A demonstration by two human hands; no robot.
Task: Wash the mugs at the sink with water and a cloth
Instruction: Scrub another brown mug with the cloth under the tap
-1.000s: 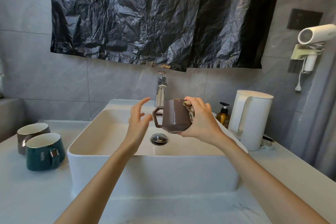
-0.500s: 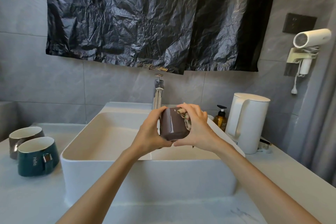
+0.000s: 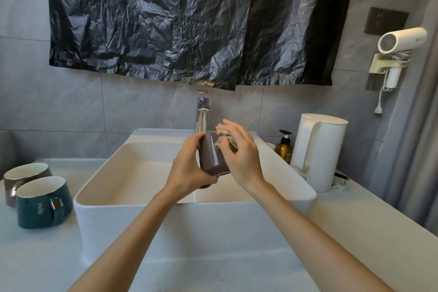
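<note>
Over the white basin [image 3: 132,199] I hold a dark brown mug [image 3: 211,156]. My left hand [image 3: 189,168] grips the mug from the left and underneath. My right hand [image 3: 239,156] holds a crumpled beige cloth [image 3: 224,140] against the mug's upper right side. The chrome tap [image 3: 203,114] stands just behind the mug; no water shows. A dark green mug marked "Hello" [image 3: 42,201] and a brown mug [image 3: 25,176] sit on the counter at the left.
A white kettle [image 3: 320,152] and an amber pump bottle [image 3: 283,147] stand right of the basin. A hair dryer [image 3: 398,40] hangs on the right wall. Black plastic sheeting [image 3: 189,19] covers the wall above the tap.
My left hand came in from open beside the mug and took hold of it. My right hand shifted from gripping the mug to working the cloth at its top.
</note>
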